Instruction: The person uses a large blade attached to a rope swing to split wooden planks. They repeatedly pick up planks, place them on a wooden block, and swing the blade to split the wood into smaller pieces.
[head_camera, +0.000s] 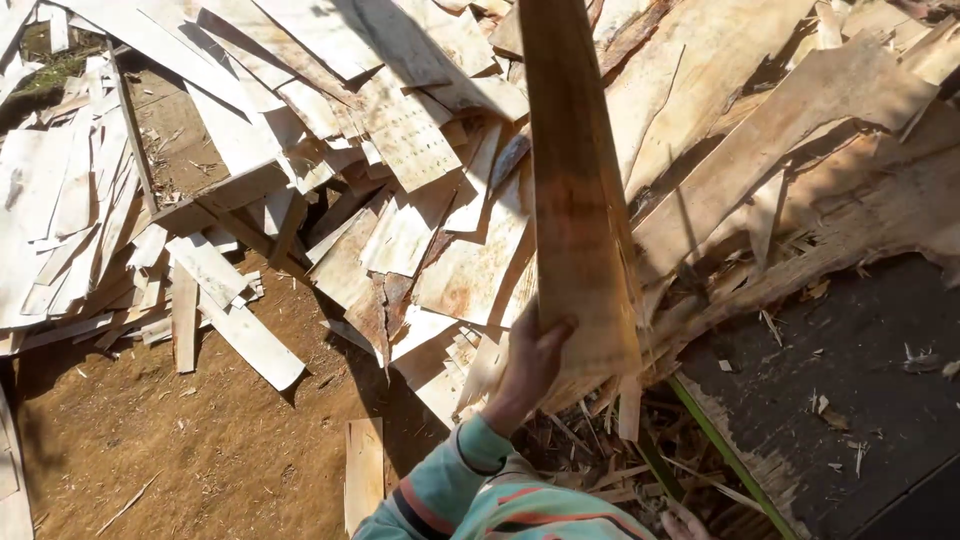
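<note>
I have the left hand (535, 355) clamped on the lower edge of a long strip of wood veneer (577, 190), thumb wrapped over the near face and the other fingers hidden behind it. The strip stands nearly upright, lifted clear above the heap of veneer sheets (420, 150), its top end running out of the upper edge of the view. Of the right hand (685, 522) I see only a few fingertips at the bottom edge, near the green rail (715, 440); I cannot tell whether those fingers are spread or closed, and they appear to hold nothing.

My worry is the grip: one hand low on a tall, thin sheet leaves most of its length unsupported, so I judge it could bend, tip sideways or split along the grain. The ragged lower edge could also drive splinters into bare skin, and a swing might knock the loose sheets behind it.

This is outdoors in hard sun with deep shadows. Bare brown dirt ground (200, 450) lies at the lower left, scattered with offcuts. A dark flat slab (860, 400) littered with chips sits at the lower right. Pale sheets cover everything beyond.
</note>
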